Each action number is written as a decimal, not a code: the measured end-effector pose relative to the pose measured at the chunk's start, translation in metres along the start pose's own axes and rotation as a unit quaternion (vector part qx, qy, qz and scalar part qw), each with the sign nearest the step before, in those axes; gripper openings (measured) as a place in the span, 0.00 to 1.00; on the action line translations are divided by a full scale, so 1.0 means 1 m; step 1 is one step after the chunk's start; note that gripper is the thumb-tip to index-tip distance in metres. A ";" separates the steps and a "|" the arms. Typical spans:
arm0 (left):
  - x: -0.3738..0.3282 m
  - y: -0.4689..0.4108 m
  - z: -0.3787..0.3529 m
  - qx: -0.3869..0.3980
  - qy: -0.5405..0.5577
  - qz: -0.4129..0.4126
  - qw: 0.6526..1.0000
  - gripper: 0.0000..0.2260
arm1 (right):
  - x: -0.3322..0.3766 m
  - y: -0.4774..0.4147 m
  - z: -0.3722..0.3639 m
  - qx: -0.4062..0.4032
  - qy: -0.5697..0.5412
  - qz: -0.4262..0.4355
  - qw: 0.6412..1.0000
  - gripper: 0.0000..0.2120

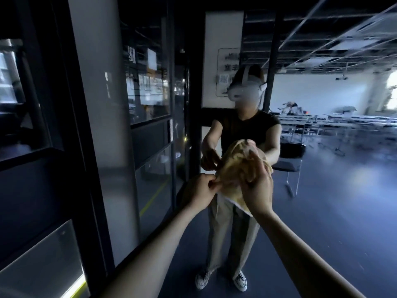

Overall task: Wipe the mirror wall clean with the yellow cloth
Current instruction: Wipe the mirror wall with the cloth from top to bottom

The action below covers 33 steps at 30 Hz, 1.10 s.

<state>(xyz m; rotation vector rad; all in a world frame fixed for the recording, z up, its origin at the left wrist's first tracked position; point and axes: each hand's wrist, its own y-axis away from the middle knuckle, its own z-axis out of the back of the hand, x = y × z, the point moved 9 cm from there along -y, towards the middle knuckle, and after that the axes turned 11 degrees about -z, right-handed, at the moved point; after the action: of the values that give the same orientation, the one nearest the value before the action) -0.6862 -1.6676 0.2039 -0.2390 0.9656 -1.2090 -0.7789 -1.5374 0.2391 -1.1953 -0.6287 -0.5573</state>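
Yellow cloth (pixel 231 189) held before mirror wall (pixel 335 173).
Left hand (pixel 202 191) pinches its edge; right hand (pixel 257 190) grasps the bunched body.

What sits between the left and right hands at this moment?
In the head view, the bunched yellow cloth fills that gap; the left hand pinches its lower edge and the right hand grips its other side.

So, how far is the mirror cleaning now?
Done: the yellow cloth is picked up. In hand: the left hand pinches its edge and the right hand grips the bunch, in front of the mirror. Left: the wiping itself; no cleaned patch shows on it.
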 end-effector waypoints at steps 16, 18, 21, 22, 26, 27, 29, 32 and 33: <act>0.149 0.046 0.080 -0.042 -0.072 0.013 0.996 0.09 | -0.031 0.077 -0.176 0.093 0.364 0.290 0.880 0.30; 0.165 0.053 0.096 -0.032 -0.093 0.007 0.995 0.10 | -0.030 0.083 -0.189 0.100 0.382 0.319 0.862 0.30; 0.185 0.053 0.122 -0.044 -0.101 0.004 0.994 0.10 | 0.012 0.066 -0.207 0.089 0.365 0.361 0.854 0.33; 0.190 0.052 0.129 -0.051 -0.099 0.002 0.994 0.09 | 0.033 0.055 -0.214 0.081 0.350 0.367 0.858 0.33; 0.211 0.050 0.145 -0.090 -0.077 0.007 0.993 0.10 | 0.097 0.024 -0.251 0.040 0.337 0.353 0.872 0.34; 0.221 0.051 0.148 -0.109 -0.066 0.027 0.991 0.10 | 0.104 0.023 -0.258 0.035 0.339 0.351 0.872 0.36; 0.240 0.055 0.149 -0.139 -0.035 0.075 0.987 0.10 | 0.107 0.031 -0.270 0.027 0.342 0.353 0.870 0.37; 0.250 0.059 0.129 -0.090 0.004 0.103 0.991 0.11 | 0.094 0.063 -0.299 0.047 0.360 0.421 0.831 0.31; 0.249 0.061 0.119 -0.064 0.009 0.099 0.993 0.12 | 0.082 0.077 -0.313 0.073 0.385 0.452 0.802 0.30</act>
<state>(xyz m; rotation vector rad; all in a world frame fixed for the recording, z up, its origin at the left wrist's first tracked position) -0.5502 -1.8980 0.1130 -0.2276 1.0595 -0.9701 -0.6207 -1.8220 0.1709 -0.8714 0.5965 -0.1188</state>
